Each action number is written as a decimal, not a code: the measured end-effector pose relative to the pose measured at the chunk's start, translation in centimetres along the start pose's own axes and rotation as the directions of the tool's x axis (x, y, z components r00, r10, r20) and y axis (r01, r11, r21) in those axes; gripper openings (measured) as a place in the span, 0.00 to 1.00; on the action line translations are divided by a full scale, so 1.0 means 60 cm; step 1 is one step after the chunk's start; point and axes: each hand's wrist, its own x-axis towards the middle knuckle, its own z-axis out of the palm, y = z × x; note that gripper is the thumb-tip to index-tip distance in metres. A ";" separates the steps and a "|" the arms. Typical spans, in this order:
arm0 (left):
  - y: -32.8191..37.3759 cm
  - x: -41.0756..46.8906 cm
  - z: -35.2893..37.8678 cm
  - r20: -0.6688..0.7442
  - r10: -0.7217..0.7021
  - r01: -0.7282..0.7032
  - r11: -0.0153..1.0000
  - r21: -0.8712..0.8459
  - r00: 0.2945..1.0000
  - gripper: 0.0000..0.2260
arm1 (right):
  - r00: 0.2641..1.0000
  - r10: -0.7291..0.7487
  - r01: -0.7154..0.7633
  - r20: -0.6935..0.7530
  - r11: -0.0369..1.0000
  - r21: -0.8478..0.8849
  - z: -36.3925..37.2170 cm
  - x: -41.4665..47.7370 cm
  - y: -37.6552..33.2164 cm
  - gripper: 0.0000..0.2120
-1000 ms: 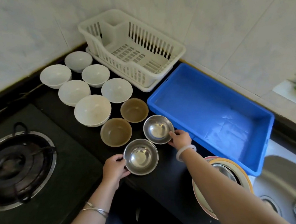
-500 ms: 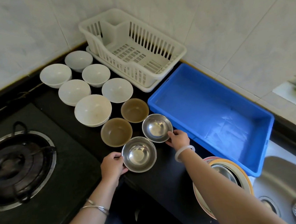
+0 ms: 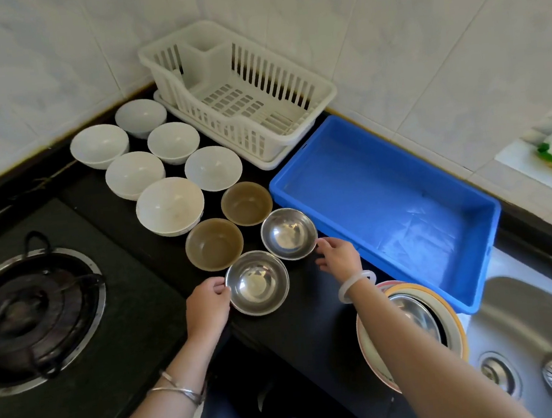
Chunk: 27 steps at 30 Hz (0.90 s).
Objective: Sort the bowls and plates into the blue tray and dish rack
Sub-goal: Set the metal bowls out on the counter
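1. Black worktop (image 3: pixel 313 317) runs beneath a white-tiled wall, with a gas burner (image 3: pixel 30 316) to the left and a steel sink (image 3: pixel 534 317) to the right.
2. The white dish rack (image 3: pixel 232 97) stands far back, and the blue tray (image 3: pixel 368 192) is just to its right.
3. Six white bowls (image 3: pixel 169 204) and two brown bowls (image 3: pixel 213 244) cluster left of the tray.
4. The left hand (image 3: pixel 208 304) has its fingers curled on the left rim of the near steel bowl (image 3: pixel 256 282).
5. The right hand (image 3: pixel 339 258) has its fingers clasping the right rim of the far steel bowl (image 3: pixel 288 233), beside the tray.
6. Stacked plates (image 3: pixel 415 313) lie near right, partly under the right forearm.
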 end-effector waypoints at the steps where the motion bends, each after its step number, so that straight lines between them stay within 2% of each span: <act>1: 0.003 -0.003 -0.002 -0.008 0.039 -0.038 0.996 0.085 0.999 0.13 | 0.999 -0.040 0.039 -0.021 0.998 -0.042 -0.011 -0.011 -0.001 0.14; 3: 0.013 -0.011 -0.005 -0.033 0.126 -0.116 0.972 0.206 0.992 0.15 | 0.991 -0.118 0.108 -0.070 0.986 -0.130 -0.038 -0.037 0.002 0.12; 7: 0.042 -0.031 0.014 0.018 0.267 -0.262 0.929 0.261 0.964 0.13 | 0.949 -0.240 0.173 -0.203 0.938 -0.301 -0.116 -0.095 0.039 0.07; 11: 0.076 -0.064 0.080 0.171 0.376 -0.408 0.881 0.238 0.911 0.10 | 0.898 -0.201 0.022 -0.391 0.909 -0.417 -0.201 -0.148 0.104 0.07; 15: 0.094 -0.112 0.166 0.343 0.456 -0.555 0.779 0.293 0.821 0.11 | 0.848 -0.167 -0.101 -0.504 0.881 -0.462 -0.242 -0.185 0.166 0.17; 17: 0.098 -0.135 0.204 0.406 0.473 -0.603 0.738 0.302 0.782 0.14 | 0.828 -0.130 -0.158 -0.545 0.879 -0.450 -0.244 -0.195 0.187 0.23; 20: 0.101 -0.159 0.247 0.489 0.463 -0.639 0.712 0.292 0.739 0.17 | 0.838 -0.006 -0.209 -0.545 0.920 -0.333 -0.232 -0.199 0.199 0.28; 23: 0.098 -0.170 0.275 0.534 0.445 -0.655 0.692 0.305 0.719 0.16 | 0.857 0.048 -0.206 -0.513 0.944 -0.257 -0.222 -0.196 0.203 0.26; 27: 0.090 -0.177 0.290 0.532 0.450 -0.659 0.685 0.310 0.717 0.15 | 0.847 0.035 -0.203 -0.530 0.943 -0.263 -0.229 -0.196 0.206 0.18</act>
